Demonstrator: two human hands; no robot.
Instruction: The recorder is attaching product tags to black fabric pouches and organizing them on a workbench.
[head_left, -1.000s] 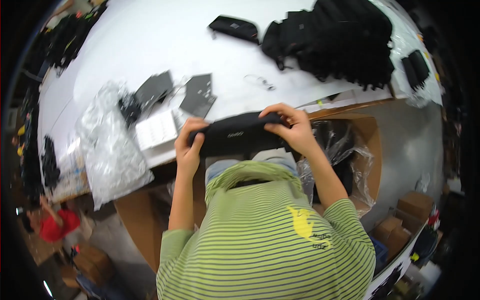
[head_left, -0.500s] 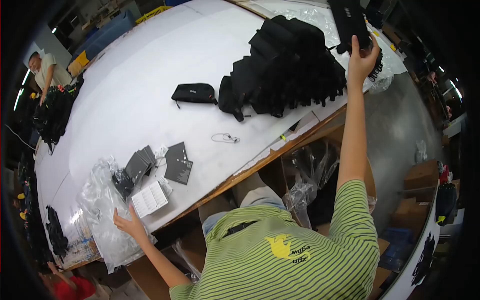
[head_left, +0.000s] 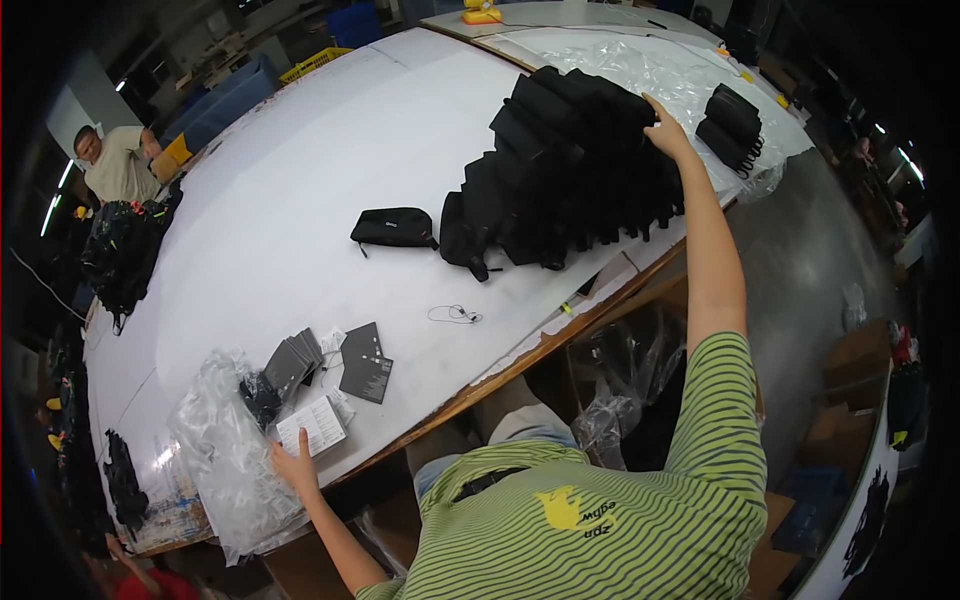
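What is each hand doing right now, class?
Left hand: open, fingers resting on the white leaflet, gripping nothing.
Right hand: resting on the pile of black pouches; grip cannot be told.

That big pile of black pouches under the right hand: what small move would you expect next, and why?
Probably the right hand lifts off the pile of black pouches, since it rests on top without any visible grip on a pouch. Meanwhile the left hand lies on the clear plastic bags beside a white leaflet, so picking up a bag seems likely.
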